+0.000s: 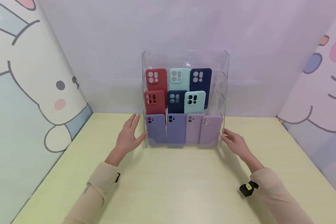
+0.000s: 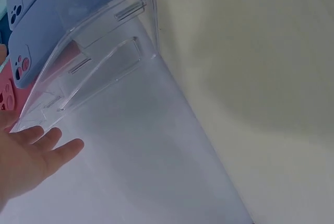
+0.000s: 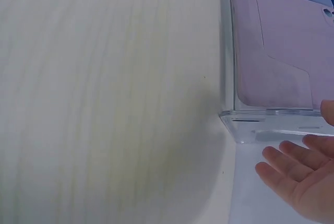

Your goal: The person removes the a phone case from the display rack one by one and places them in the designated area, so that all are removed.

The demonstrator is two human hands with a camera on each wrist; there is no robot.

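A clear tiered display rack (image 1: 226, 81) stands upright on the table with phone cases on its steps. Two periwinkle cases (image 1: 156, 132) and two lilac cases (image 1: 211, 132), which overlap, fill the lowest tier. Above them are a red case (image 1: 154, 107), a navy one (image 1: 175, 104) and a mint one (image 1: 194, 105). Higher still sit another red case, another mint and another navy. My left hand (image 1: 128, 137) is beside the rack's left side, fingers extended. On the right side, my right hand (image 1: 236, 143) has loosely bent fingers. Whether either hand touches the rack I cannot tell.
The pale wooden table (image 1: 182, 183) runs from the rack toward me. Behind the rack hangs a plain white backdrop (image 1: 109, 62). Cartoon-printed panels (image 1: 39, 93) flank the table on both sides.
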